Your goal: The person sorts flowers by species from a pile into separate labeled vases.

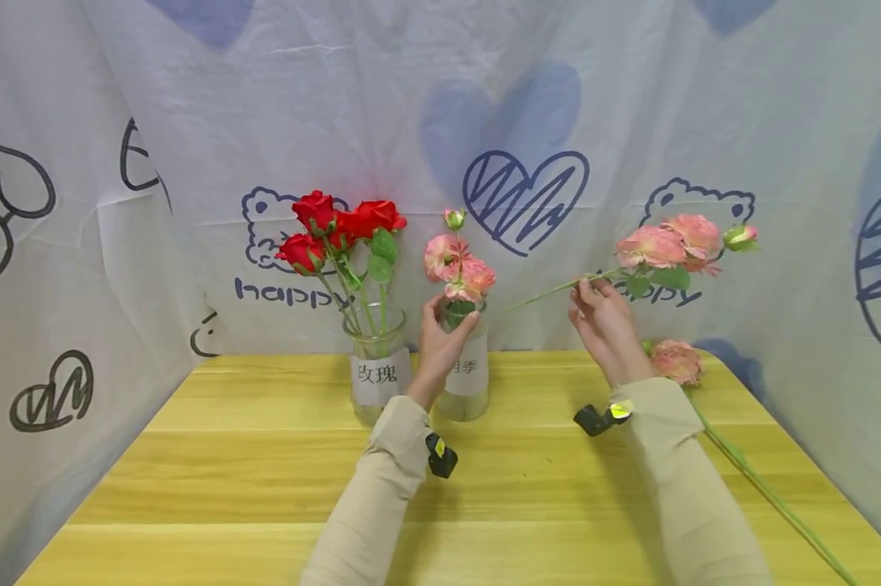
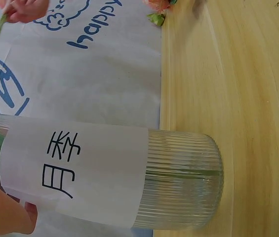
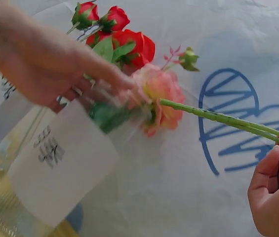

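Note:
My left hand point(image 1: 442, 342) grips the neck of a ribbed glass vase point(image 2: 188, 177) from the front, thumb on one side and fingers on the other. Pink flowers point(image 1: 460, 268) with a green bud stand in it, and its white label point(image 2: 75, 170) carries black characters. To the right, my right hand point(image 1: 605, 325) pinches the green stem point(image 3: 223, 118) of a pink flower spray point(image 1: 667, 244) between thumb and fingertips. The spray tilts, blooms to the right, its bare stem end pointing left toward the vase mouth. In the head view, that end is apart from the vase.
Left of my left hand stands a second labelled glass vase point(image 1: 370, 411) with several red roses point(image 1: 341, 228). Another pink flower point(image 1: 676, 362) lies along the right side of the wooden table point(image 1: 213, 488). A printed white cloth point(image 1: 381, 106) hangs behind and at the sides.

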`<act>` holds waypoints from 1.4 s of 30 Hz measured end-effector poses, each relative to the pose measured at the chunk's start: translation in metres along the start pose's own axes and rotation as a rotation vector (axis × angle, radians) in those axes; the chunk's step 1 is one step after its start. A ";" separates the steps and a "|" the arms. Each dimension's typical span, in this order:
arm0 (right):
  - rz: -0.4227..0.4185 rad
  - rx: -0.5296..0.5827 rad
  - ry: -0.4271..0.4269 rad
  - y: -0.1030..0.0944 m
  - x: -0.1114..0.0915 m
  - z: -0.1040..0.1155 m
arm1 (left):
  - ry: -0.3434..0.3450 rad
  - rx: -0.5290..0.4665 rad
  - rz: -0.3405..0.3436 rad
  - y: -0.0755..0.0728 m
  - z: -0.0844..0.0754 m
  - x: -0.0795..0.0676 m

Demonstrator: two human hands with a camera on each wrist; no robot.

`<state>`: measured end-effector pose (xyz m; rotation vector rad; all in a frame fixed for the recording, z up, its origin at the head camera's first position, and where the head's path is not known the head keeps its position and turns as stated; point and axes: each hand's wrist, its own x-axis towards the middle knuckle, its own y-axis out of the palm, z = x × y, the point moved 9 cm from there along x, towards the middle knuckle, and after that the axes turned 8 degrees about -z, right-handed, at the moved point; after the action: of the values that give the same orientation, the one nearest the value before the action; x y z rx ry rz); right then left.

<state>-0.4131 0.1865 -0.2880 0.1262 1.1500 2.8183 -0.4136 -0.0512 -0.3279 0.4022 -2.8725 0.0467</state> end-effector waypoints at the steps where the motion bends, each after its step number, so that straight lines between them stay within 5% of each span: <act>1: -0.004 0.001 -0.005 0.005 0.001 0.000 | -0.002 0.001 -0.002 0.000 0.000 0.000; 10: -0.086 -0.033 -0.009 0.039 0.014 -0.013 | -0.001 0.008 -0.008 0.000 0.000 0.001; 25: -0.186 -0.166 0.001 0.043 0.017 -0.042 | 0.007 0.013 0.011 0.001 0.001 0.000; 33: -0.189 -0.404 -0.175 0.049 0.015 -0.033 | 0.009 0.008 0.010 0.001 0.000 -0.001; 42: -0.061 -0.902 -0.436 0.085 0.005 -0.023 | 0.011 0.006 0.001 0.001 0.000 0.000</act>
<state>-0.4252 0.1110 -0.2450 0.5637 -0.2218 2.7428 -0.4136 -0.0504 -0.3277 0.4003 -2.8626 0.0579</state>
